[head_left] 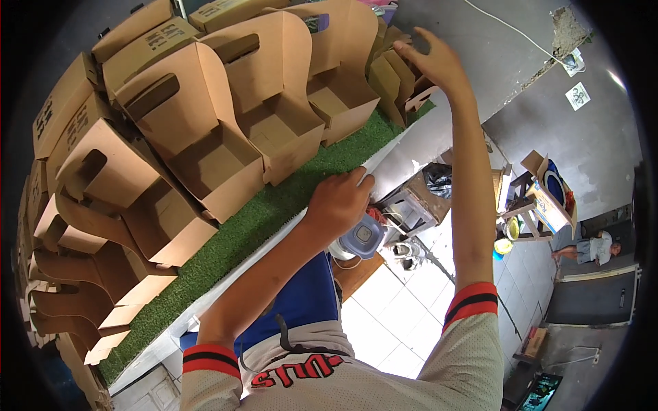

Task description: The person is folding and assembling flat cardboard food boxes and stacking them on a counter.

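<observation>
Fingers (432,40) of the right hand (445,67) spread at one o'clock, apparently grasping nothing, just beside a cluster of bent cardboard (386,77). Near the centre, the left hand (340,204) curls before the outer edge of the green turf (247,225); whether it holds anything cannot be told. From eight to twelve o'clock, open-topped boxes (185,115) line the turf, seemingly fully formed; the cluster looks only partly shaped. Behind, toward eleven o'clock, lie closed cartons (130,65).
</observation>
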Tool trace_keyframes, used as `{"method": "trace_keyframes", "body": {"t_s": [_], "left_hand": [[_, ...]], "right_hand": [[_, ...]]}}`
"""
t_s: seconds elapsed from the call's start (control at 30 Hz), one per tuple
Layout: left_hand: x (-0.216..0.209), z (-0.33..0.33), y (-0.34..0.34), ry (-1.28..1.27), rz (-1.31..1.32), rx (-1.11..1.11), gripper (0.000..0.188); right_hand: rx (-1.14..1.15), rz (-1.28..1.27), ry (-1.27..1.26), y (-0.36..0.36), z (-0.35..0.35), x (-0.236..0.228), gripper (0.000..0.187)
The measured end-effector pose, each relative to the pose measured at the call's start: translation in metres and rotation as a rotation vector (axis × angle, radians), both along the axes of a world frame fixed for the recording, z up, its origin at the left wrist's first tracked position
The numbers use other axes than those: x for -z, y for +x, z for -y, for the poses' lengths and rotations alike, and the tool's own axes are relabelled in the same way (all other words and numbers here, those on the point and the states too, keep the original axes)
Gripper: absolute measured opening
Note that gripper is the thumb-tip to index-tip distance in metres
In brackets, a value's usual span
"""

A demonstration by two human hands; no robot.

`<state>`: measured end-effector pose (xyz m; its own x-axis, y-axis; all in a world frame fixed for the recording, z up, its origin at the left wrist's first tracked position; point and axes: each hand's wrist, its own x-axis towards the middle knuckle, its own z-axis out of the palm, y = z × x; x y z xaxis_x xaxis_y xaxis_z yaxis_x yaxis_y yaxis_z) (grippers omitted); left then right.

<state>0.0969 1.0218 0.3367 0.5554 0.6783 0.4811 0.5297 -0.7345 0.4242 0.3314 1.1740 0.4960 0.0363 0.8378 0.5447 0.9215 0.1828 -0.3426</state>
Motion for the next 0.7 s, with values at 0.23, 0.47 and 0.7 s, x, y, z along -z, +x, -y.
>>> {"method": "trace_keyframes", "body": {"t_s": [0.23, 0.47, 0.7], "left_hand": [[-0.017, -0.01, 0.021, -0.097, 0.203, -0.041, 0.027], [-0.082, -0.071, 0.065, 0.26, 0.422, 0.017, 0.035], [-0.15, -0.133, 0.106, 0.341, 0.112, 0.012, 0.041]], "right_hand": [[-0.018, -0.887, 0.349, 0.025, 0.054, 0.076, 0.052], [-0.368, -1.161, 0.008, 0.039, 0.045, 0.159, 0.088], [-0.207, -0.88, 0.231, 0.003, 0.075, 0.172, 0.117]]}}
